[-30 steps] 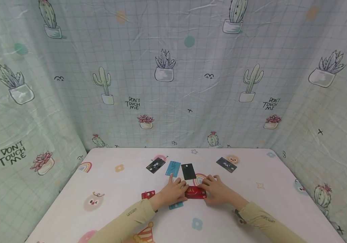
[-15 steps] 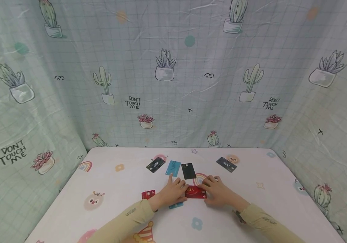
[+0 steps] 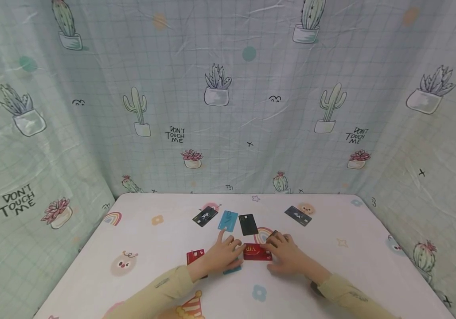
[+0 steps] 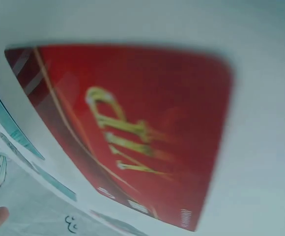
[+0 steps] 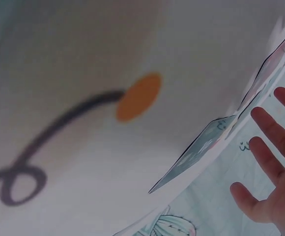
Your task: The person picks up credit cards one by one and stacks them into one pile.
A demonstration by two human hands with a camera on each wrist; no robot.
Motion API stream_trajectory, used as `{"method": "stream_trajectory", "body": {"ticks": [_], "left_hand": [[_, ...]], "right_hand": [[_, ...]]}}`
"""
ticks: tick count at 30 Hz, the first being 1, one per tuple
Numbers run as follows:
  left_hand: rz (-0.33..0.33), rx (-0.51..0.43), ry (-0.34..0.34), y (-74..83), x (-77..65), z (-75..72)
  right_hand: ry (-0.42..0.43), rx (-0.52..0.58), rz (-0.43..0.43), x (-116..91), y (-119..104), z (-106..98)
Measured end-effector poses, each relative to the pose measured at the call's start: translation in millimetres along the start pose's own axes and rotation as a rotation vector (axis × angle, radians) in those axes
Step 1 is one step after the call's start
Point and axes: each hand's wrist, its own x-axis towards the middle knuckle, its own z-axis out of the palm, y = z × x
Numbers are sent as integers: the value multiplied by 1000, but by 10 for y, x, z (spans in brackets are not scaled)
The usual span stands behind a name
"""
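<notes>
A red VIP card lies flat between the two hands; its gold lettering fills much of the left wrist view. My left hand is just left of it, fingers loosely extended, over a blue card that it partly covers. The index finger reaches up to the lower edge of another blue card. My right hand is at the red card's right end, one fingertip overlapping its corner. The right wrist view shows that hand's fingers spread. A dark edge shows behind its fingers.
Behind the hands lie a black card, a dark Vip card and another dark card at the right. A second red card sits beside my left wrist. Patterned curtains enclose the printed white table.
My left hand has drawn slightly left from the red card. The right hand has lowered slightly, and a dark edge now shows beyond its fingers. The red card stays in place.
</notes>
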Motion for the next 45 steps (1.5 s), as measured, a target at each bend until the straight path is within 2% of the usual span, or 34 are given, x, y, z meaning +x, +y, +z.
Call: {"method": "stream_trajectory", "body": {"ticks": [10,19,26,31,36,45], "left_hand": [[36,11,25,7,-185,-108],[48,-44,76,-5,-322,-125],[58,-46,116,-11,-400,-138],[61,-45,91,-22,-475,-122],[48,-89,51,-53,-567,-104],[31,-125,21,-127,-653,-104]], "right_hand": [[96,28,1,-15,-132,-16],[50,53,42,-10,-241,-52],[10,71,44,-6,-302,-54],[10,92,36,2,-378,-87],[1,78,41,20,-431,-49],[49,71,10,58,-476,-6]]}}
